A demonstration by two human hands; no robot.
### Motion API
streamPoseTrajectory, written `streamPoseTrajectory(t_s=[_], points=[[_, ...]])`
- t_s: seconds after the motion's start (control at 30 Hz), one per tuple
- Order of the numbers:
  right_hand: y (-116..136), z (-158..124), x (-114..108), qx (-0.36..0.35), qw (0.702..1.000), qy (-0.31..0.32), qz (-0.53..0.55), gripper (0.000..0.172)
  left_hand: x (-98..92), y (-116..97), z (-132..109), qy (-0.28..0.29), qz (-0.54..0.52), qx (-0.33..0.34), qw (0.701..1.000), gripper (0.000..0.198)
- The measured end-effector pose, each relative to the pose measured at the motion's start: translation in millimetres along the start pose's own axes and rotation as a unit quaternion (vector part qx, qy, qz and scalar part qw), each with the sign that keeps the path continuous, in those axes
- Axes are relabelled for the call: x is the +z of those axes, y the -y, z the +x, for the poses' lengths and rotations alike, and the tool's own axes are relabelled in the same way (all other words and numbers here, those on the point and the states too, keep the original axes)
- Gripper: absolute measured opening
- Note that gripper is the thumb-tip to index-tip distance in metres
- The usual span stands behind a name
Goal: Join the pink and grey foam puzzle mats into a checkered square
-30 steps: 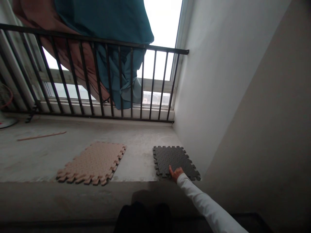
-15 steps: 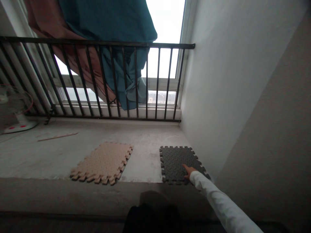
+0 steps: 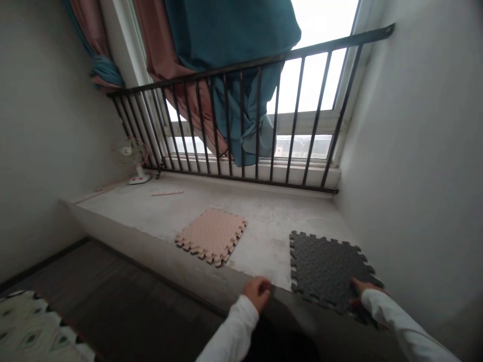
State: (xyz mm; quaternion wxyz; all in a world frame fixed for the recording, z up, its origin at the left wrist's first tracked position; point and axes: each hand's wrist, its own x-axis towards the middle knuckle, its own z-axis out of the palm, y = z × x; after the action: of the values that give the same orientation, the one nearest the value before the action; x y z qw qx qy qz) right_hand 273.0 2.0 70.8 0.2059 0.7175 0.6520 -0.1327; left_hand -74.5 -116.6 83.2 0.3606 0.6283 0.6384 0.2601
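Note:
A dark grey foam puzzle mat (image 3: 324, 269) lies on the window ledge by the right wall, its front teeth reaching the ledge edge. My right hand (image 3: 364, 291) rests on its front right part, thumb and finger spread apart; some fingers are hidden. Left of that mat, my left hand (image 3: 257, 293) hovers at the ledge's front edge, fingers curled in with nothing visible in them. A beige foam puzzle mat (image 3: 213, 234) lies flat further left, untouched, with a strip of bare ledge between the two mats.
A black metal railing (image 3: 234, 178) runs along the window behind the ledge (image 3: 264, 241). Teal and pink curtains (image 3: 230, 35) hang over it. A small white fan (image 3: 138, 171) and a thin stick (image 3: 167, 193) sit at left. Patterned fabric (image 3: 41, 332) shows at lower left.
My left hand has come into view at the ledge edge. My right hand stays on the dark mat, now nearer its right side. The view has turned left, showing the left wall and floor.

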Motion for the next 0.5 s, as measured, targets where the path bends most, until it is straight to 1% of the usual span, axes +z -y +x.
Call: streamPoseTrajectory(t_s=[0.03, 0.07, 0.13, 0.2, 0.23, 0.3, 0.4, 0.5], points=[[-1, 2, 2, 0.0, 1.0, -0.001, 0.001, 0.07, -24.9, 6, 13, -0.018, 0.134, -0.018, 0.991, 0.031], [-1, 3, 4, 0.0, 1.0, -0.004, 0.005, 0.068, -47.5, 12, 24, -0.012, 0.257, -0.043, 0.965, 0.037], [-2, 2, 5, -0.003, 1.0, -0.01, 0.016, 0.064, -83.5, 28, 39, -0.009, 0.32, -0.074, 0.944, 0.045], [0, -3, 4, -0.004, 1.0, -0.009, 0.021, 0.062, -105.9, 44, 49, 0.012, 0.355, -0.093, 0.93, 0.049], [2, -7, 2, -0.003, 1.0, -0.008, 0.021, 0.062, -112.5, 51, 53, 0.025, 0.37, -0.096, 0.924, 0.049], [5, -15, -2, 0.001, 1.0, -0.009, 0.02, 0.061, -118.9, 61, 62, 0.049, 0.397, -0.093, 0.912, 0.047], [9, -24, -7, 0.002, 1.0, -0.009, 0.023, 0.058, -118.8, 69, 75, 0.069, 0.43, -0.07, 0.897, 0.042], [8, -28, -10, -0.005, 1.0, -0.008, 0.029, 0.055, -116.6, 70, 85, 0.071, 0.455, -0.038, 0.887, 0.035]])
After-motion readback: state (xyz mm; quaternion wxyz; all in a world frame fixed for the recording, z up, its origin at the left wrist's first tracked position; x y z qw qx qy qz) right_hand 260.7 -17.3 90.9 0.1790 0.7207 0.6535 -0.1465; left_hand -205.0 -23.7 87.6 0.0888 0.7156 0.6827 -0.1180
